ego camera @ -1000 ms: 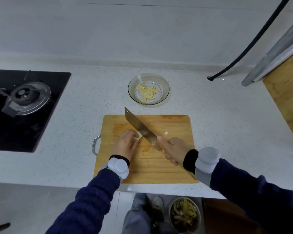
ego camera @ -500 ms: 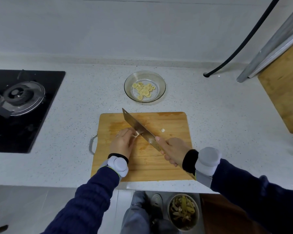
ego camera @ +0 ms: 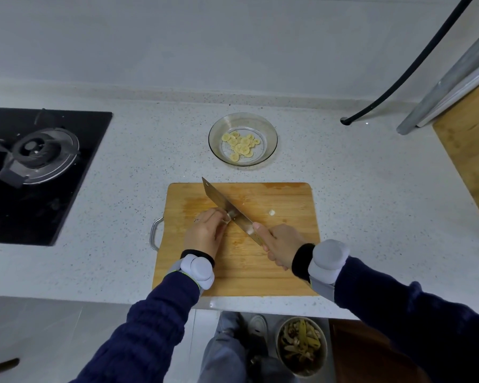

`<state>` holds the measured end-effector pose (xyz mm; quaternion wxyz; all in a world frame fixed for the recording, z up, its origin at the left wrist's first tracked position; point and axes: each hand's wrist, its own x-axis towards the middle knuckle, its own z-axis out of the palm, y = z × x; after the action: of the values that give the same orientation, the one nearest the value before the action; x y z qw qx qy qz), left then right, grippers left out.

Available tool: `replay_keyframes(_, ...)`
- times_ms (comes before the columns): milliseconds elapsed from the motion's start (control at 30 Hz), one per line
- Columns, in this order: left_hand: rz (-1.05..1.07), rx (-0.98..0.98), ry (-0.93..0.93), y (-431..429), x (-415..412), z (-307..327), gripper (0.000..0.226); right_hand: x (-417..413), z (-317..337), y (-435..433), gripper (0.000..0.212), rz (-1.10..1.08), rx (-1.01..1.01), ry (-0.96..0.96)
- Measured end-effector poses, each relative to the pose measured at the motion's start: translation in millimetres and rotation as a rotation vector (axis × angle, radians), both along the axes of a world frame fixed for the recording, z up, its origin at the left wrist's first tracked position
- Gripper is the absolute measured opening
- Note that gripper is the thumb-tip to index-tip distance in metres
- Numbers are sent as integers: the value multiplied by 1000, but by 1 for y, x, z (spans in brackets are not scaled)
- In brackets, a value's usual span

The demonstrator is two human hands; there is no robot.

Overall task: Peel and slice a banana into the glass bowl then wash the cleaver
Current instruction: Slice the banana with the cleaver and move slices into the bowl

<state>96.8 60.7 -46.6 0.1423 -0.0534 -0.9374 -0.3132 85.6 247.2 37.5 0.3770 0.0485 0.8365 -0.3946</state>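
Banana stub (ego camera: 228, 218), pale, frame centre: my left hand (ego camera: 205, 233) pinches it steady on rectangular wooden cutting board (ego camera: 274, 266); right hand (ego camera: 281, 244) grips broad steel cleaver (ego camera: 219, 200) by handle, blade angled against stub for slicing.

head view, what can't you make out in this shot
All in the head view:
- How much banana is left: mostly covered by the left hand and the cleaver.
- The cleaver's handle: wrapped by the right hand.
- The white bit on the board: too small to identify.
- What the bin holds: blurred.
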Motion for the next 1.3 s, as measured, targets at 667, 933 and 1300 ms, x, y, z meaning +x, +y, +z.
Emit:
replay_keyframes(667,-2,-4,15,0,-1,-2,8,10,3,8,69,-48,-110,44)
replay_keyframes(933,-4,-20,8,0,-1,1,10,8,4,6,68,-32,-87,31)
replay_keyframes(1300,-29,6,34,-2,-1,-2,9,3,-4,-2,58,15,-17,20)
